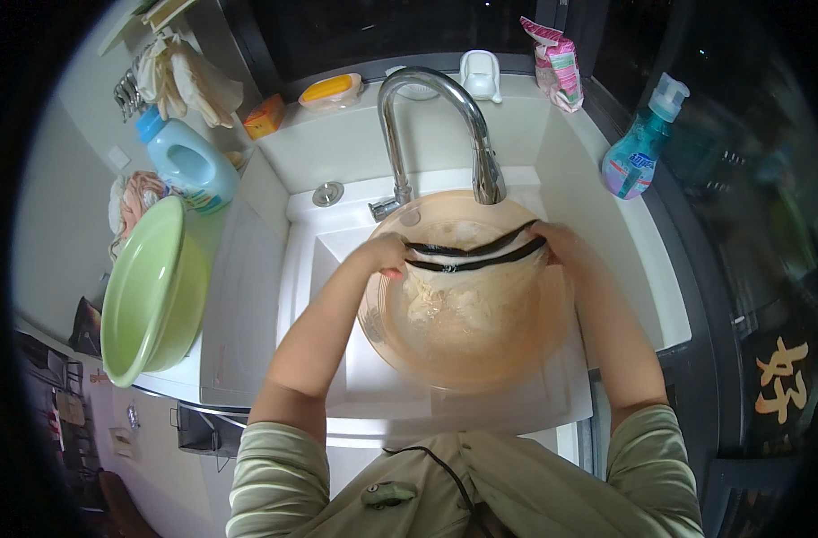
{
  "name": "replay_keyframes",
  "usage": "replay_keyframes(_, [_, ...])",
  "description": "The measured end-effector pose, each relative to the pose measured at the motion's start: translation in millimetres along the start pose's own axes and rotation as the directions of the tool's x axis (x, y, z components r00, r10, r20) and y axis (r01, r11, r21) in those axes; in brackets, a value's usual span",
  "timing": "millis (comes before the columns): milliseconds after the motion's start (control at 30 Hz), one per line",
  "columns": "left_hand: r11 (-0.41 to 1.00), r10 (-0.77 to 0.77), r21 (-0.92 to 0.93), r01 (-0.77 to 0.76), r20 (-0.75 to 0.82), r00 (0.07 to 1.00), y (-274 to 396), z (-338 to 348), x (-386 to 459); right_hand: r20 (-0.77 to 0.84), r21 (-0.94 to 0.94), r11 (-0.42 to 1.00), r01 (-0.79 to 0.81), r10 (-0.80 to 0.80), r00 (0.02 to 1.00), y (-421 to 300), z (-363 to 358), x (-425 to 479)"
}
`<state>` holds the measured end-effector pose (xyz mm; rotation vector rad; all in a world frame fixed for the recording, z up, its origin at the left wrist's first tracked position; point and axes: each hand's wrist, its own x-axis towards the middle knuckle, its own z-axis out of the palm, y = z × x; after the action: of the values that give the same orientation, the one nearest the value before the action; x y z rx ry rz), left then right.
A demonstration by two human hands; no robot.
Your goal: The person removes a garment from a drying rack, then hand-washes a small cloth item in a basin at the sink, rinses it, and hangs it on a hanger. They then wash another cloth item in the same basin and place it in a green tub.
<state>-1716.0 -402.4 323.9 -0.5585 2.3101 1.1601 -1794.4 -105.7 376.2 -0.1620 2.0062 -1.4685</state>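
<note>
A pale wet garment [463, 296] with a black band [456, 262] along its upper edge is stretched between my two hands. My left hand [383, 257] grips one end of the band, and my right hand [547, 242], blurred, grips the other. The band's two layers hang slightly apart, while the lower part of the cloth lies in the water. An orange translucent basin [382, 329] holds the cloudy water, with some foam near its far side. Above the basin's far rim hangs the spout of a chrome gooseneck faucet [486, 168]; no water stream shows.
The basin stands in a white sink [301, 289]. On the left are a tilted green basin [143, 289] and a blue detergent bottle [190, 165]. Soap in a dish [328, 91] and a pink bag [558, 67] line the back ledge. A teal pump bottle [641, 148] stands right.
</note>
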Motion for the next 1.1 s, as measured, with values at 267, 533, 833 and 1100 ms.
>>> replay_keyframes(267, [0.900,0.290,-0.266,-0.345,-0.226,0.930,50.8,-31.9,-57.9,0.397,-0.444,0.356,0.822,-0.744,0.537,-32.1,14.2,-41.0])
replay_keyframes(533, [0.794,0.549,-0.235,-0.560,-0.118,0.828,113.5,1.9,-126.4,0.315,0.107,0.619,0.778,-0.763,0.565,-27.3,64.8,-25.5])
replay_keyframes(833, [0.599,0.722,-0.234,-0.765,-0.255,0.643,55.8,41.4,-94.3,0.013,0.495,0.753,0.434,-0.505,0.863,-24.3,68.7,-36.1])
replay_keyframes(1100, [0.441,0.599,-0.503,-0.743,-0.452,0.661,43.3,140.1,-49.0,-0.089,0.790,0.435,0.433,-0.617,0.782,-89.3,79.5,-71.5])
